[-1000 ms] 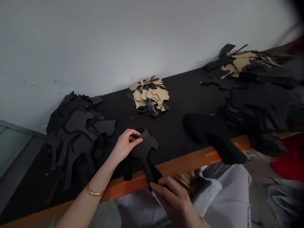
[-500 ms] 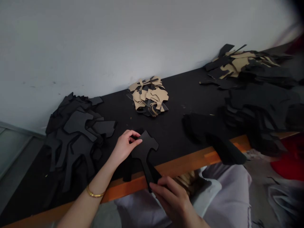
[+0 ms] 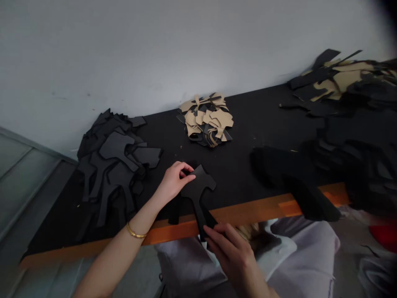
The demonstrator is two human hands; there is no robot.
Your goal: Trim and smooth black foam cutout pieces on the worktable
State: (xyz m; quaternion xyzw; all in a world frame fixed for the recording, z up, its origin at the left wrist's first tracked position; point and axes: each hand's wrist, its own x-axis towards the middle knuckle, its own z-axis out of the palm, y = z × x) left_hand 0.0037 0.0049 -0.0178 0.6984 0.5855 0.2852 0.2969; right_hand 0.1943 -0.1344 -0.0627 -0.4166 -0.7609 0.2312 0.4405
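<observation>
In the head view, a flat, matte dark piece (image 3: 201, 184) with a broad, notched head and narrow tail was held over the front edge of the desk (image 3: 240, 169), head pinched by the left hand (image 3: 176, 181), tail by the right hand (image 3: 234, 252). Below, tan scraps (image 3: 248, 229) were partly enclosed by a whitish bag (image 3: 283, 251).

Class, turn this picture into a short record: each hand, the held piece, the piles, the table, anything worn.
Left hand: pinches the wide end of a black cut piece
Right hand: fingers at its narrow end
Held piece: narrow end over the table's front edge
Left pile: dark cut pieces
Middle pile: tan and black pieces
Table: black top
Worn: gold-coloured bracelet, left arm
</observation>
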